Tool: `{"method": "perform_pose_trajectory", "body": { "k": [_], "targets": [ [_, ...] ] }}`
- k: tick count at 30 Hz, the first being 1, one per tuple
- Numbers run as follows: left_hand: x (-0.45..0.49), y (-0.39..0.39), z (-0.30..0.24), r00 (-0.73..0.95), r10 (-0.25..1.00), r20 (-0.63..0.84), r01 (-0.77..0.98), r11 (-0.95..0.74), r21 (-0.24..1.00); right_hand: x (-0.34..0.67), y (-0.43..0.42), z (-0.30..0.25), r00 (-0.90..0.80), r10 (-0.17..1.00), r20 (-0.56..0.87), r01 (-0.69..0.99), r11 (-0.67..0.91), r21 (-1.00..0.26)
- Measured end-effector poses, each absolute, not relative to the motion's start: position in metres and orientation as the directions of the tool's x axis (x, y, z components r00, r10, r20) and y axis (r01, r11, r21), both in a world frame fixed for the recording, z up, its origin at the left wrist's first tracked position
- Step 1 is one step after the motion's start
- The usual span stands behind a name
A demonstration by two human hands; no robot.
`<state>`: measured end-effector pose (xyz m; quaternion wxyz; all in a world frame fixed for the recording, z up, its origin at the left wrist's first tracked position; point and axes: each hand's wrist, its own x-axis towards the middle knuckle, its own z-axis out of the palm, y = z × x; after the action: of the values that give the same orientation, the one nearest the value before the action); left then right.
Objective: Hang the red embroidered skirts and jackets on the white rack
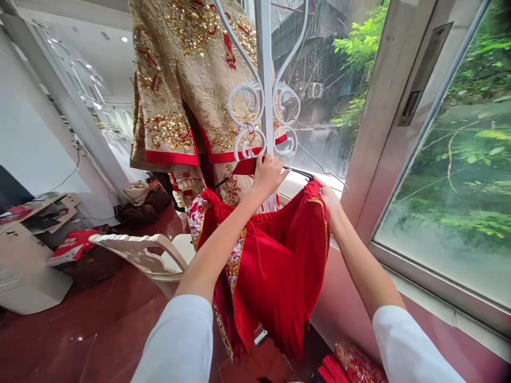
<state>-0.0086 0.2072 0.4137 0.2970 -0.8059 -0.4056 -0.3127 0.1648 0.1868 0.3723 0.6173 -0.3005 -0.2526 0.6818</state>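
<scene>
One red skirt [275,266] hangs on one black hanger [301,173], centre. The left hand [269,173] grips the hanger; the right hand [328,197] pinches the skirt's waistband at its right end. Left: one red-and-white box [75,244], contents hidden.

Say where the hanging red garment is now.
In the head view, the red garment hangs in the lower middle, below the left hand, with the right hand at its right corner; the cream chair stands to its left, the window to its right.
</scene>
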Motion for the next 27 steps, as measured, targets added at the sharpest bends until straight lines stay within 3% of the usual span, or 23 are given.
{"method": "perform_pose_trajectory", "body": {
  "k": [3, 5, 8, 13, 19, 27],
  "targets": [
    [-0.005, 0.217, 0.407, 0.424, 0.454, 0.783, 0.85, -0.499, -0.171, 0.182, 0.178, 0.38, -0.142, 0.961, -0.236, -0.558, -0.274, -0.783],
    [-0.006, 0.217, 0.406, 0.406, 0.43, 0.806, 0.851, -0.499, -0.163, 0.196, 0.171, 0.382, -0.137, 0.958, -0.254, -0.337, -0.286, -0.897],
    [-0.007, 0.214, 0.407, 0.398, 0.414, 0.819, 0.839, -0.525, -0.143, 0.217, 0.167, 0.379, -0.024, 0.977, -0.214, 0.02, -0.214, -0.977],
    [-0.005, 0.208, 0.407, 0.366, 0.395, 0.843, 0.822, -0.562, -0.094, 0.241, 0.179, 0.383, 0.145, 0.988, -0.052, 0.152, -0.074, -0.986],
    [-0.006, 0.202, 0.408, 0.357, 0.38, 0.853, 0.796, -0.602, -0.064, 0.244, 0.188, 0.394, 0.189, 0.939, 0.288, 0.57, 0.134, -0.811],
    [-0.008, 0.196, 0.41, 0.358, 0.396, 0.846, 0.765, -0.644, -0.022, 0.224, 0.182, 0.403, 0.271, 0.784, 0.558, 0.665, 0.267, -0.698]
  ]
}}
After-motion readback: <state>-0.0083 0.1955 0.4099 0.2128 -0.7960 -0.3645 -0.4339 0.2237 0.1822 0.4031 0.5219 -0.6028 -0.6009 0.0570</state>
